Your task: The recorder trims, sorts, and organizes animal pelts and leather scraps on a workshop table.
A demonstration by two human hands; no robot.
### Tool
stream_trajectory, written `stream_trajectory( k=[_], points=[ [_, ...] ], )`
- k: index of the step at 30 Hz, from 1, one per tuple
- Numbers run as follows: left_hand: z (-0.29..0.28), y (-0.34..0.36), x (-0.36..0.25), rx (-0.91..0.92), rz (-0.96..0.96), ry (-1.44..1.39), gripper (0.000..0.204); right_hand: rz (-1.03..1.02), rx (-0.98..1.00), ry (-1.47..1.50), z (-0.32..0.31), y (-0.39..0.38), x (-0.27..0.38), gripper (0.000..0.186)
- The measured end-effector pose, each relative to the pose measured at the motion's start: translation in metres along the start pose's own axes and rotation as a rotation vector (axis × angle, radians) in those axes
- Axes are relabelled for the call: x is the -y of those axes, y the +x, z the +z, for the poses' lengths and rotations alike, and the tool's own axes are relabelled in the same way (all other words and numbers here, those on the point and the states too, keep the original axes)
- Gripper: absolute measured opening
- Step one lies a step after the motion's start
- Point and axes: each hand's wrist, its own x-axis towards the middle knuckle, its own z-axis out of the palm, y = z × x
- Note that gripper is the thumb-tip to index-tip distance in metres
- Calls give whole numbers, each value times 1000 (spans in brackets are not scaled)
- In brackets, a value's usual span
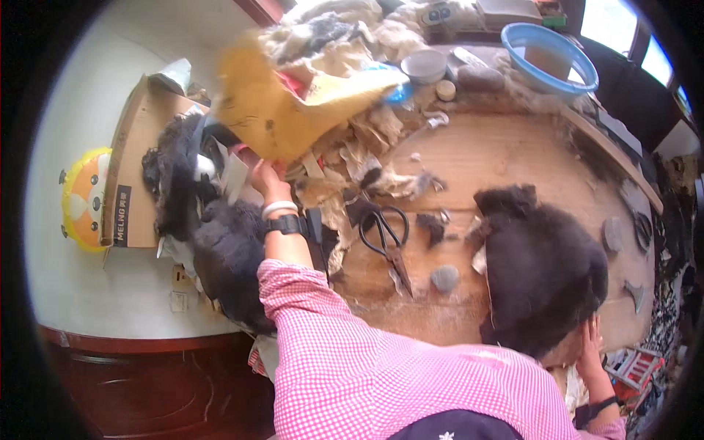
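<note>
At the left, my left hand (pixel 265 177) is closed at the lower edge of a large yellow sheet (pixel 275 110), which is blurred and tilted up; its fingertips are partly hidden. Dark fur pieces (pixel 231 246) are heaped beside that wrist. On the right, a thick black fur piece (pixel 546 271) lies on the brown work board (pixel 469 158). My right hand (pixel 589 343) rests at its near right edge, fingers stretched out flat. Between my arms lie black-handled scissors (pixel 386 238), blades towards me and slightly apart, and a round grey stone (pixel 444 278).
Fur and hide scraps (pixel 396 183) spread across the board's left half. Behind them stand a white bowl (pixel 424 66) and a blue basin (pixel 550 59). A cardboard box (pixel 136 176) leans by the left wall. At the right lie another grey stone (pixel 612 235) and a wooden strip (pixel 612 158).
</note>
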Motion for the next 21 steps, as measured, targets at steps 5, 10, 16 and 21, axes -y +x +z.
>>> stream_trajectory(
  k=[5, 10, 16, 21],
  points=[
    [-23, -58, -1, 88, 205, 347, 63, 21, -12, -5, 3, 5, 2, 95],
    [-70, -181, 11, 499, 157, 658, 65, 12, 14, 5, -2, 7, 4, 99],
    [-176, -318, 59, 724, 290, 1050, 79, 8, 33, -34, -6, 9, 3, 102],
    [-215, -398, 67, 719, 511, 1420, 76, -75, 37, -29, -7, 9, -6, 102]
  ],
)
